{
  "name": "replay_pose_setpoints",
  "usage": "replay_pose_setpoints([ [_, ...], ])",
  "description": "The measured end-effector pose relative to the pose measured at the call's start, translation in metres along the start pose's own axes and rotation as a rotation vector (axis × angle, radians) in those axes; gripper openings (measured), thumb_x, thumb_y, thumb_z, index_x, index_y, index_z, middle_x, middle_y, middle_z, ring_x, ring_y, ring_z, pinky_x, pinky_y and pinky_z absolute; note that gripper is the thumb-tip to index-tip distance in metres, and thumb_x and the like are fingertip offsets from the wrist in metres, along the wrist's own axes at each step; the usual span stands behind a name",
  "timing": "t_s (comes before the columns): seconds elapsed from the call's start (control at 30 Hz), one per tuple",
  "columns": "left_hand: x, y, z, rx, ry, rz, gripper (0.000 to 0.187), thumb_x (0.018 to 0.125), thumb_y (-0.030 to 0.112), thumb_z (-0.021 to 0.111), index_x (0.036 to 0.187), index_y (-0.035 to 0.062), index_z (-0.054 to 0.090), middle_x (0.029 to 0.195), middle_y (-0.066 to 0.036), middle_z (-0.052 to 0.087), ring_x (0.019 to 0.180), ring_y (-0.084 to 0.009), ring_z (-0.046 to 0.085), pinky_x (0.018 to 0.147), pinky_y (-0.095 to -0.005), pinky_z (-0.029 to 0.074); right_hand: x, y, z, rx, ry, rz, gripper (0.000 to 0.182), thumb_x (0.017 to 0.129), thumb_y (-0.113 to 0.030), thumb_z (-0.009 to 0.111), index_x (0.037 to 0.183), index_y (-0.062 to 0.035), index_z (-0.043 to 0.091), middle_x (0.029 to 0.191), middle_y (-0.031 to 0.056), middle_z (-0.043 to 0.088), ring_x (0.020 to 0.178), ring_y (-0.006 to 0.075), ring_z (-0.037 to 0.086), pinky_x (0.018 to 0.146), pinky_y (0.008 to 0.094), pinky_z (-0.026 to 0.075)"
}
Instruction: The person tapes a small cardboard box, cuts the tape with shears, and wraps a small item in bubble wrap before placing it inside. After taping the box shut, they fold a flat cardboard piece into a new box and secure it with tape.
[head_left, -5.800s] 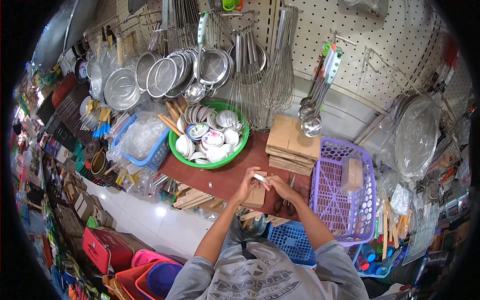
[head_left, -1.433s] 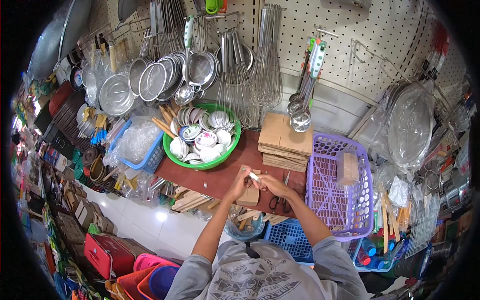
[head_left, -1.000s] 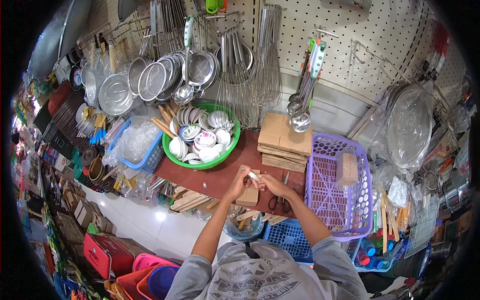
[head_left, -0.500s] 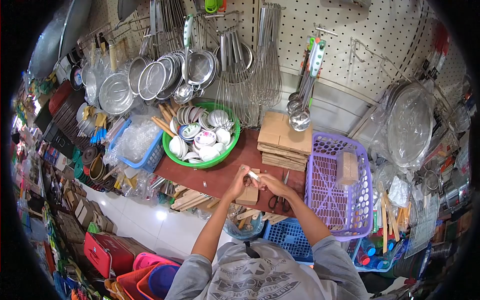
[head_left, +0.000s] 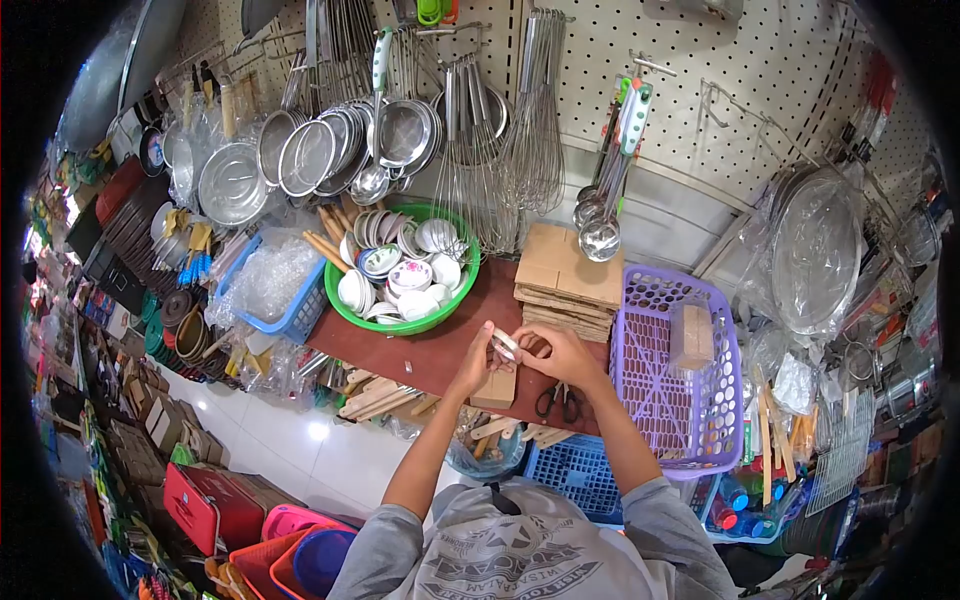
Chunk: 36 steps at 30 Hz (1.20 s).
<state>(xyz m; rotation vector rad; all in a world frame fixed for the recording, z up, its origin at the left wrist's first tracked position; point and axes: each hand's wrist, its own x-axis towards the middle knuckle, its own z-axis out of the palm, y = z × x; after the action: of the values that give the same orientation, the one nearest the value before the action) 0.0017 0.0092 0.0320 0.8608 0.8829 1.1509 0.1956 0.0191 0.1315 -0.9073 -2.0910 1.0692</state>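
Observation:
My left hand (head_left: 478,366) holds a small, pale, ring-shaped roll of tape (head_left: 505,345), tilted, above the red-brown tabletop (head_left: 440,360). Curled inward, the fingers of my right hand (head_left: 556,352) meet the right edge of that roll; the exact grip is partly hidden. Beneath the hands lies a small brown cardboard piece (head_left: 495,390), partly covered by them. A pair of dark-handled scissors (head_left: 557,402) rests just right of it, below my right wrist.
Behind the hands stand a green basin (head_left: 420,325) of small bowls and a stack of flat cardboard (head_left: 567,270). A purple basket (head_left: 735,400) holding a wrapped block is at right, a blue basket (head_left: 300,320) at left. Whisks (head_left: 540,130), strainers (head_left: 403,135) and ladles (head_left: 600,238) hang above.
My right hand has risen slightly and turned, its fingers more curled near the roll. The roll has tilted in my left hand, which stays in nearly the same place.

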Motion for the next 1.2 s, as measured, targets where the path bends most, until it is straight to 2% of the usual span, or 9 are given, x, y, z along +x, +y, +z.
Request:
replay_pose_setpoints([
  [0.13, 0.006, -0.007, -0.004, 0.018, 0.004, 0.000, 0.057, 0.100, 0.059, 0.037, 0.094, 0.0055, 0.054, 0.072, -0.004, 0.055, 0.056, -0.0097, 0.048, 0.058, -0.0292, 0.055, -0.002, -0.011, -0.009, -0.369, 0.066, -0.138, 0.023, 0.081, -0.024, 0.074, 0.097, -0.0080, 0.073, 0.088, 0.0067, 0.072, 0.079, 0.0215, 0.068, 0.071, 0.0303, 0.054],
  [0.23, 0.007, -0.008, -0.005, 0.047, -0.039, 0.017, 0.057, 0.099, 0.059, 0.038, 0.094, 0.0047, 0.052, 0.071, -0.004, 0.053, 0.052, -0.0081, 0.043, 0.055, -0.0285, 0.055, 0.000, -0.006, -0.011, -0.505, 0.069, -0.261, 0.023, 0.079, -0.028, 0.073, 0.093, -0.0101, 0.075, 0.091, 0.0057, 0.072, 0.082, 0.0258, 0.068, 0.072, 0.0332, 0.054],
  [0.53, 0.002, 0.005, 0.004, 0.133, -0.014, 0.013, 0.055, 0.097, 0.060, 0.044, 0.094, 0.0057, 0.049, 0.069, -0.002, 0.048, 0.051, -0.0072, 0.043, 0.052, -0.0277, 0.054, 0.006, -0.006, -0.020, -0.759, -0.076, -0.343, 0.018, 0.079, -0.030, 0.071, 0.087, -0.0146, 0.075, 0.083, 0.0024, 0.070, 0.076, 0.0229, 0.067, 0.063, 0.0355, 0.052],
  [0.87, 0.003, 0.009, 0.006, 0.234, 0.019, -0.008, 0.060, 0.096, 0.064, 0.042, 0.090, 0.0049, 0.053, 0.064, -0.002, 0.047, 0.050, -0.0078, 0.046, 0.049, -0.0262, 0.052, 0.017, -0.001, -0.021, -0.760, -0.095, -0.419, 0.012, 0.072, -0.020, 0.070, 0.078, -0.0111, 0.064, 0.073, 0.0041, 0.064, 0.068, 0.0246, 0.064, 0.056, 0.0371, 0.049],
  [0.97, -0.001, 0.009, 0.007, 0.203, 0.031, -0.060, 0.069, 0.095, 0.071, 0.031, 0.088, 0.0060, 0.052, 0.068, -0.008, 0.056, 0.053, -0.0119, 0.047, 0.050, -0.0248, 0.045, 0.017, 0.000, -0.019, -0.735, -0.079, -0.456, 0.013, 0.070, -0.019, 0.070, 0.077, -0.0106, 0.063, 0.071, 0.0050, 0.063, 0.066, 0.0253, 0.064, 0.056, 0.0375, 0.049],
  [1.07, 0.007, -0.007, -0.009, 0.064, -0.043, -0.066, 0.076, 0.093, 0.074, 0.032, 0.098, 0.0028, 0.059, 0.065, -0.004, 0.052, 0.052, -0.0096, 0.047, 0.055, -0.0284, 0.051, 0.018, -0.002, -0.020, -0.678, -0.059, -0.457, 0.013, 0.068, -0.019, 0.070, 0.075, -0.0102, 0.062, 0.068, 0.0051, 0.062, 0.063, 0.0263, 0.063, 0.055, 0.0379, 0.049],
  [1.17, 0.011, -0.015, -0.012, -0.040, -0.006, -0.103, 0.083, 0.091, 0.077, 0.026, 0.105, 0.0024, 0.060, 0.068, -0.005, 0.054, 0.059, -0.0116, 0.052, 0.063, -0.0275, 0.050, 0.019, -0.004, -0.022, -0.562, -0.022, -0.436, 0.012, 0.069, -0.017, 0.069, 0.074, -0.0093, 0.062, 0.066, 0.0053, 0.063, 0.061, 0.0260, 0.064, 0.056, 0.0369, 0.051],
  [1.2, 0.008, -0.011, -0.011, -0.070, -0.001, -0.112, 0.085, 0.091, 0.078, 0.025, 0.107, 0.0021, 0.060, 0.073, -0.006, 0.057, 0.064, -0.0133, 0.054, 0.066, -0.0283, 0.050, 0.018, -0.007, -0.023, -0.511, -0.005, -0.411, 0.012, 0.069, -0.015, 0.070, 0.075, -0.0085, 0.062, 0.066, 0.0055, 0.064, 0.061, 0.0251, 0.065, 0.057, 0.0359, 0.052],
])
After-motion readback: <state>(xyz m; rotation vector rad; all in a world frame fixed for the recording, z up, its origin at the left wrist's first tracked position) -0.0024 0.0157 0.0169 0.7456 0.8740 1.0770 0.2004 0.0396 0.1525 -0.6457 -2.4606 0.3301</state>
